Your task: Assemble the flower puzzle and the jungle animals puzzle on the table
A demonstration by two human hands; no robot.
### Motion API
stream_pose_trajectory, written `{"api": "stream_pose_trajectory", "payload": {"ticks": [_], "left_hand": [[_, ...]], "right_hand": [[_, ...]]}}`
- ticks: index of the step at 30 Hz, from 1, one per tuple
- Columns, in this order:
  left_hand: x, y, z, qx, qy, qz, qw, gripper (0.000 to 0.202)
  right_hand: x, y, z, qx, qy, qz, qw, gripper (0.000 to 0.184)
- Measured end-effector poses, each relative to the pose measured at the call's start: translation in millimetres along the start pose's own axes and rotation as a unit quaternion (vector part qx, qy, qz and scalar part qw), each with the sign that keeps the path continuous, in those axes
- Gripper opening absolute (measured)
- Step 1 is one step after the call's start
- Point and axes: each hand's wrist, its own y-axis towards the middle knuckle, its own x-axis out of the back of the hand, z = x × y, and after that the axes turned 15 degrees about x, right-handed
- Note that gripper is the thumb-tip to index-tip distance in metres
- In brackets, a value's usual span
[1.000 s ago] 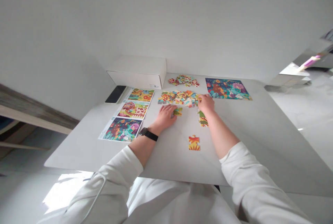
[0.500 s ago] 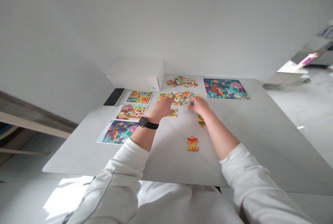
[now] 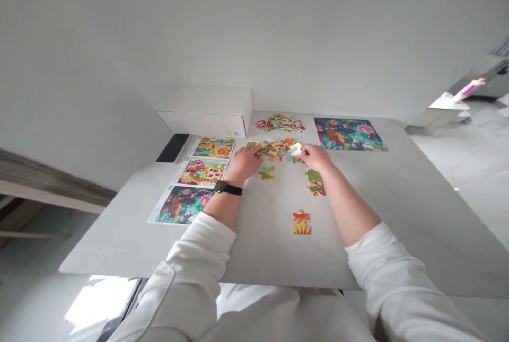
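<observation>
Plain, pale grey walls (image 3: 318, 34) are seen behind a smooth white worktop (image 3: 397, 215) with rounded corners. At its back left, a long white cardboard box (image 3: 207, 111) is placed. In front of the box, a white paper sheet (image 3: 157, 213) is laid out, printed with three colourful pictures in a column: jungle animals, a red barn with a cow, and a dark-blue scene. At the back right, a dark-blue rectangular picture (image 3: 350, 134) with bright figures is laid flat. A heap of multicoloured cardboard puzzle pieces (image 3: 276, 149) is spread at the centre, and a smaller red-and-cream heap (image 3: 280, 122) is set behind it. The left hand (image 3: 245, 163) is laid at the left end of the nearer heap; whether anything is grasped by it cannot be told. At the opposite end, a pale puzzle piece (image 3: 295, 149) is pinched in the fingertips of the right hand (image 3: 317, 158). Beside the box, a black-screened phone (image 3: 173, 148) is laid. A black wristwatch (image 3: 228, 188) is worn on the left wrist. Nearer the front, a green tree-patterned section (image 3: 315, 181), an orange-and-red piece (image 3: 302, 224) and a green-and-yellow piece (image 3: 267, 173) are laid apart.
</observation>
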Motion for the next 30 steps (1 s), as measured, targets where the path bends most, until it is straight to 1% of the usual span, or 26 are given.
{"api": "stream_pose_trajectory", "payload": {"ticks": [5,9,12,15,18,22,24,27,30], "left_hand": [[0.5,2.5,1.0,0.026,-0.013,-0.003,1.0,0.031],[1.5,4.0,6.1,0.052,-0.017,0.008,0.998,0.036],[4.1,5.5,10.9,0.064,-0.018,0.001,0.998,0.04],[10.3,6.9,14.9,0.063,-0.021,-0.005,0.998,0.042],[18.5,8.4,18.6,0.062,-0.022,0.005,0.998,0.045],[28.4,10.6,25.3,0.046,-0.032,0.015,0.998,0.047],[32.8,11.1,28.5,0.026,-0.04,0.026,0.999,0.047],[39.2,10.7,30.7,-0.017,-0.04,0.056,0.997,0.05],[44.4,9.4,29.2,-0.049,-0.017,0.089,0.995,0.055]], "right_hand": [[6.7,2.7,-9.7,-0.032,0.021,-0.019,0.999,0.021],[4.3,4.5,-15.1,-0.045,0.04,-0.027,0.998,0.021],[1.7,5.4,-19.3,-0.055,0.058,-0.038,0.996,0.022],[1.8,5.7,-23.8,-0.057,0.079,-0.039,0.994,0.023],[4.9,5.6,-28.8,-0.052,0.098,-0.034,0.993,0.027],[9.3,6.0,-36.6,-0.051,0.122,-0.029,0.991,0.029],[10.4,6.5,-40.7,-0.053,0.137,-0.031,0.989,0.027],[10.6,6.8,-46.2,-0.056,0.163,-0.036,0.984,0.028],[9.1,6.6,-49.5,-0.054,0.182,-0.032,0.981,0.03]]}}
